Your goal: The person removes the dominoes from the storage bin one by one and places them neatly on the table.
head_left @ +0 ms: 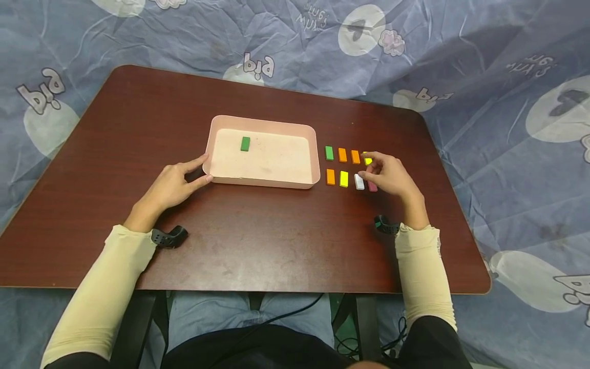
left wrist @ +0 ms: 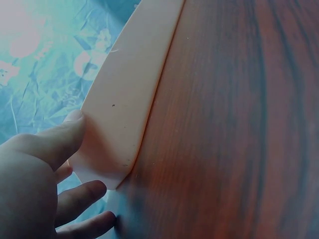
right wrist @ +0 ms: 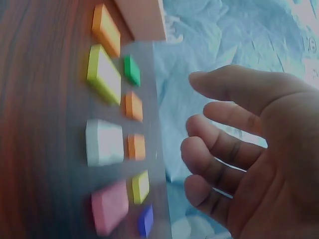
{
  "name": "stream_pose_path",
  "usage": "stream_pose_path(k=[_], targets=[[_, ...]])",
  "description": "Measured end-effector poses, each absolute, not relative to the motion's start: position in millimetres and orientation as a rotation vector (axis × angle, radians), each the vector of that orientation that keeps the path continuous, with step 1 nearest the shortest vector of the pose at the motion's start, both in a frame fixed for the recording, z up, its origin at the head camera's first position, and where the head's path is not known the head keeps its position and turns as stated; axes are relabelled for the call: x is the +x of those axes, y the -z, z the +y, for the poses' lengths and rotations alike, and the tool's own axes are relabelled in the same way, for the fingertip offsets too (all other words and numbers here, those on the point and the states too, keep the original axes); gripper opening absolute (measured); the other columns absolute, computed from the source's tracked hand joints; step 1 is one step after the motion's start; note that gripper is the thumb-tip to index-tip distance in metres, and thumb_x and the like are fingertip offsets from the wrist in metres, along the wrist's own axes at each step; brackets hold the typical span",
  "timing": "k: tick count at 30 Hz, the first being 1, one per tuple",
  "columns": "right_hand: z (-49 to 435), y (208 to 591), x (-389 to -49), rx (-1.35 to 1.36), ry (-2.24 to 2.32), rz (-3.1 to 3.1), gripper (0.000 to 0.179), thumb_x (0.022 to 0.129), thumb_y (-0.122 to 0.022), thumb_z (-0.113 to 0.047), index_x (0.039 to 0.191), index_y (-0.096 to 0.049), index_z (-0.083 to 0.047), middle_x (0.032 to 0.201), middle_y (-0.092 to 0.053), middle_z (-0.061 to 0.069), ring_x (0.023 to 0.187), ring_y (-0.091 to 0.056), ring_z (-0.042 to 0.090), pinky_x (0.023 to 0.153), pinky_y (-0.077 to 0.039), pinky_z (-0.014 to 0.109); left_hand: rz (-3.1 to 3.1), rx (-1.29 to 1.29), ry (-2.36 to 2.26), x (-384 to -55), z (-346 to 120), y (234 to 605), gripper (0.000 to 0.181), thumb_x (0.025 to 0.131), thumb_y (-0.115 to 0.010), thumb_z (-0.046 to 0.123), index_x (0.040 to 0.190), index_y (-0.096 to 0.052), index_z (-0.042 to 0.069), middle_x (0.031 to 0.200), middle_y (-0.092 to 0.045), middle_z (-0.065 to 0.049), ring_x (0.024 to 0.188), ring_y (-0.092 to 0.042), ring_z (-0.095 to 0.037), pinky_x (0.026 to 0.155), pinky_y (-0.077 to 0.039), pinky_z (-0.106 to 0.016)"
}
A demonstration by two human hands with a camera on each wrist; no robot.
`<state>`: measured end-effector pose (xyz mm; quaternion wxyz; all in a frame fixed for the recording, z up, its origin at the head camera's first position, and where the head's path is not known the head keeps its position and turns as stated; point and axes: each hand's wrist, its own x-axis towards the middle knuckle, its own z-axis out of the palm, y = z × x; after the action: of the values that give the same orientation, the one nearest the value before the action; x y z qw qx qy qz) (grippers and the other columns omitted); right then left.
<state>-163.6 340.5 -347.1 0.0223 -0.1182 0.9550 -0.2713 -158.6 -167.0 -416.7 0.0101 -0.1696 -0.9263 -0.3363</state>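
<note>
A shallow pale pink tray (head_left: 276, 183) lies on the table with one green block (head_left: 245, 144) inside it. My left hand (head_left: 172, 184) touches the tray's left end, thumb and forefinger spread near its front corner; in the left wrist view the thumb lies against the tray's wall (left wrist: 124, 74). Above the right end of two rows of small blocks hovers my right hand (head_left: 389, 174), fingers loosely bent and holding nothing. Nearest to it are a white block (head_left: 359, 182), a pink block (head_left: 373, 187), a yellow block (head_left: 367, 160) and a blue block (right wrist: 146, 220), hidden in the head view.
Further left in the rows are a green block (head_left: 329, 153), orange blocks (head_left: 342, 155) and another yellow block (head_left: 343, 179). The brown table (head_left: 276, 230) has its front edge near the person's lap. A blue patterned cloth (head_left: 295, 31) hangs behind.
</note>
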Motion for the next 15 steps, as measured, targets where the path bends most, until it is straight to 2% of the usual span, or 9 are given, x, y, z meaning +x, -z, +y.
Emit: stream_pose_path(k=[8, 15], targets=[[301.4, 345.4, -182.6, -0.465, 0.939, 2.967, 0.041, 0.082, -0.069, -0.022, 0.120, -0.058, -0.010, 0.076, -0.058, 0.005, 0.067, -0.051, 0.018, 0.057, -0.042, 0.027, -2.873, -0.536, 1.040, -160.1, -166.6, 418.1, 0.064, 0.084, -0.057, 0.054, 0.139, -0.041, 0.024, 0.128, -0.050, -0.020, 0.117, -0.047, -0.037, 0.094, -0.036, -0.052], [276.4, 346.2, -201.7, -0.535, 1.007, 2.932, 0.038, 0.082, -0.068, -0.026, 0.116, -0.060, -0.010, 0.074, -0.057, 0.005, 0.065, -0.050, 0.018, 0.057, -0.041, 0.028, -2.878, -0.534, 1.027, -159.9, -166.7, 417.6, 0.064, 0.084, -0.057, 0.054, 0.139, -0.041, 0.024, 0.128, -0.050, -0.019, 0.117, -0.047, -0.037, 0.094, -0.036, -0.051]])
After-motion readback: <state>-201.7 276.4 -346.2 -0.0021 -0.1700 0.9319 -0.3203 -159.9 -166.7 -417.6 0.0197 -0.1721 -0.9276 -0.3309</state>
